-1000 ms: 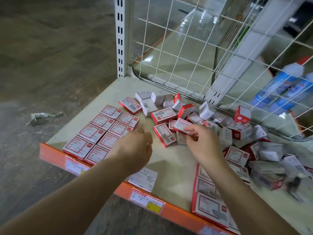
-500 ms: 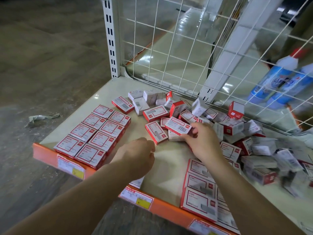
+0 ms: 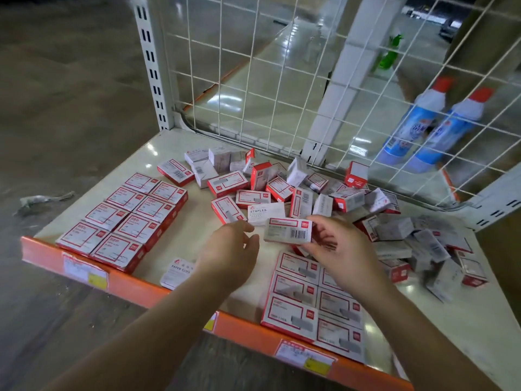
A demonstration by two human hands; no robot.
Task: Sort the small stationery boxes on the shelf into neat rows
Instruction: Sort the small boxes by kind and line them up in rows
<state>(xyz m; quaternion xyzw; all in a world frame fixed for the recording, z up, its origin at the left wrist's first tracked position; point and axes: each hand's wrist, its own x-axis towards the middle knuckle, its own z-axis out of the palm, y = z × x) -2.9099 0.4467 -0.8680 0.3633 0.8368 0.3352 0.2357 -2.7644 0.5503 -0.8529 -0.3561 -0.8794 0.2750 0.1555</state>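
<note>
While the right hand (image 3: 335, 249) pinches one small box (image 3: 288, 230) between thumb and fingers, barcode side up and lifted just clear of the shelf (image 3: 180, 244), the left hand (image 3: 229, 249) hovers just beside it with fingers loosely curled and nothing in its grip. The step in hand looks like placing this box into a row, and doing it well probably starts with turning it over so the red-framed label faces up, matching the boxes already laid out.

Two tidy blocks exist: a left block (image 3: 127, 218) at the near-left corner behind the orange shelf edge (image 3: 158, 294), and a right block (image 3: 313, 300) near the front, partly under the right forearm. The held box hangs between them, just above the far end of the right block, so that block seems the likelier home. A good placement would set the box flush against a neighbour's edge, long side parallel, then nudge it square with the free left hand.

A white box marked STAPLES (image 3: 265, 213) lies just beyond the hands, and the unsorted heap (image 3: 352, 201) spreads far and right toward the wire mesh (image 3: 282, 80). Care is needed not to drag a forearm across the finished rows. Much of the sorting appears undone.
</note>
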